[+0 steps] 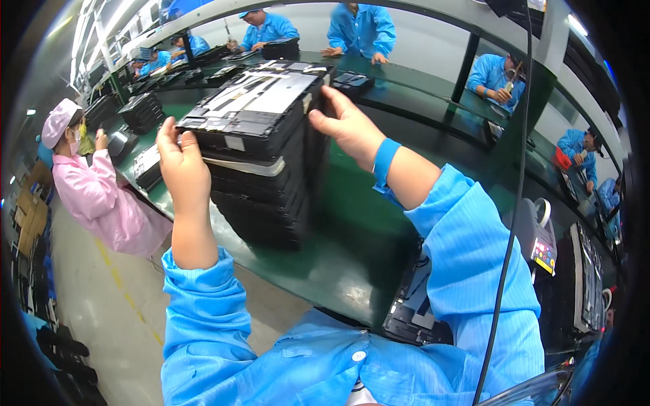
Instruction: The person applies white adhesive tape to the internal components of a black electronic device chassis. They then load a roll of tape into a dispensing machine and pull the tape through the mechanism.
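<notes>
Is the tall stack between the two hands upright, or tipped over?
Upright: the stack rises from the green table, its black units lying one above another.

A factory assembly workshop: green workbenches (359,230), workers in blue coats (361,30), stacks of black device casings (261,210)

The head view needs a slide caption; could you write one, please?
Left hand and right hand flank stacked black-sided units on a green workbench.

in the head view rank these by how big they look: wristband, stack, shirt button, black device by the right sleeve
1. Stack
2. Black device, partly covered
3. Blue wristband
4. White button
</notes>
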A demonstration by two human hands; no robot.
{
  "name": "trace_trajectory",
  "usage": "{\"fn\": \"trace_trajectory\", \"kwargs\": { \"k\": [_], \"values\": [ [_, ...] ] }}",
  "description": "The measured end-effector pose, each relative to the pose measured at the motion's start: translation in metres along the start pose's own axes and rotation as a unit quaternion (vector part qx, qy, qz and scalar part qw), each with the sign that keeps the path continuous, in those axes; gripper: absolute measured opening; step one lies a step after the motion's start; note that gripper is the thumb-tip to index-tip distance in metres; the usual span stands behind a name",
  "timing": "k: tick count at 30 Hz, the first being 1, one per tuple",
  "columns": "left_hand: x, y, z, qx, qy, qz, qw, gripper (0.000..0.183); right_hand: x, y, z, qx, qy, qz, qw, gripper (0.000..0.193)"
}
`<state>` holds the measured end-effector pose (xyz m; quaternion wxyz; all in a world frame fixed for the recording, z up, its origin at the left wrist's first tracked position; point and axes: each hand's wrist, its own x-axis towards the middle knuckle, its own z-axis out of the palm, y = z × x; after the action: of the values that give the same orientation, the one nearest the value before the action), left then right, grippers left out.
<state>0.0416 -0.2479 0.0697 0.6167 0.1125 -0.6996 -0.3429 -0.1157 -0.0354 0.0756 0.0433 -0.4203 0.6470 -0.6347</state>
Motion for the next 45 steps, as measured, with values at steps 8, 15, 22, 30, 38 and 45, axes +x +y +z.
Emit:
{"fn": "trace_trajectory", "kwargs": {
  "k": [8, 15, 22, 30, 38, 45],
  "values": [
    [-0.108, 0.080, 0.026, 0.071, -0.395, 0.444, 0.801, 0.029, -0.092, -0.069, -0.020, -0.211, -0.142, 0.056, 0.966, 0.058],
    [-0.166, 0.020, 0.123, 0.519, -0.511, 0.333, 0.599, 0.048, -0.198, -0.084, -0.047, -0.278, -0.165, -0.068, 0.944, 0.039],
    [-0.158, -0.050, 0.138, 0.671, -0.481, 0.355, 0.439, 0.050, -0.317, -0.111, -0.102, -0.311, -0.080, -0.049, 0.946, 0.036],
    [-0.103, -0.110, 0.119, 0.667, -0.470, 0.343, 0.466, 0.048, -0.441, -0.122, -0.137, -0.389, 0.320, 0.093, 0.859, 0.015],
    [-0.055, -0.164, 0.103, 0.661, -0.465, 0.335, 0.484, 0.051, -0.507, -0.120, -0.144, -0.291, 0.569, 0.175, 0.749, 0.009],
    [-0.084, -0.077, 0.123, 0.664, -0.491, 0.159, 0.542, 0.055, -0.531, -0.132, -0.158, -0.286, 0.697, 0.073, 0.654, 0.007]
  ]
}}
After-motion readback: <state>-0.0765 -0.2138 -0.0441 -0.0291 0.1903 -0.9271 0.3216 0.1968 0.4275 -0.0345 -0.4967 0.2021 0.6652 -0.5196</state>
